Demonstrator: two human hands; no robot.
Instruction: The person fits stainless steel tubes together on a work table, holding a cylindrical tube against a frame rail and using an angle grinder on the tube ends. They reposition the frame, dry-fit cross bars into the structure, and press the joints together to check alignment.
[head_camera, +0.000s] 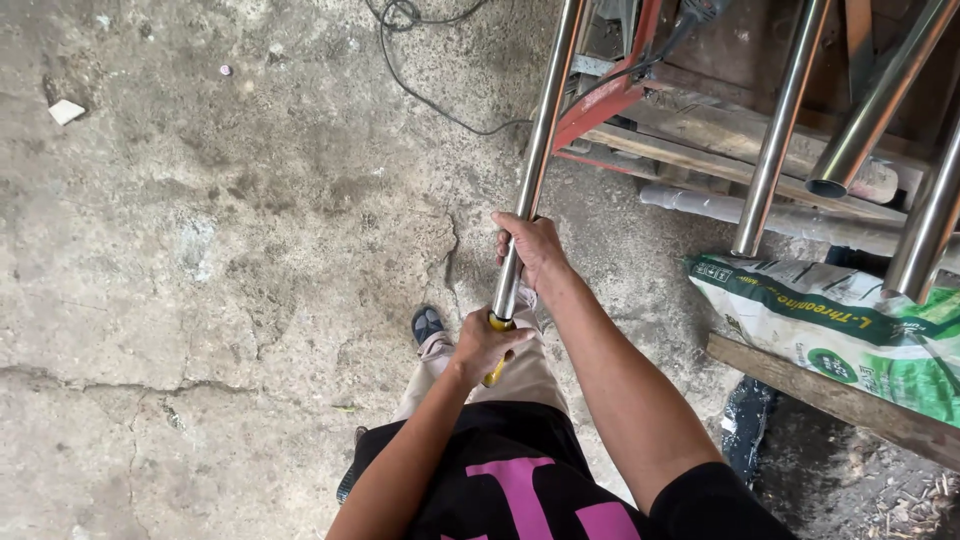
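Over the cracked concrete floor (200, 250), near the middle of the view: one long polished steel tube (540, 150), held slanting, its upper end running off the top edge and its lower end meeting the person's hands.

Right hand (533, 250): fingers wrapped closed around the tube a little above its lower end, knuckles toward the camera.

Left hand (482, 345): just below the right, clenched around a yellow-handled tool (496, 372) that sits at the tube's lower end. Yellow shows at the tube mouth and again under the fist; what kind of tool it is cannot be told, since the fist hides most of it.

Both hands lie in line along the tube, near each other but not touching.

Beneath the hands: the person's beige trousers and a dark shoe (427, 323) on the floor.

Right part of the view: several more steel tubes (775, 140) leaning above a stack of wooden planks (700, 150) and a red metal frame (610, 95). A pale pipe (770, 215) lies along the planks. A white-and-green sack (850, 330) rests on a board (830, 395) near the right edge.

Top edge: a black cable (430, 100) trails across the floor. A small white scrap (65, 111) lies toward the upper left corner.
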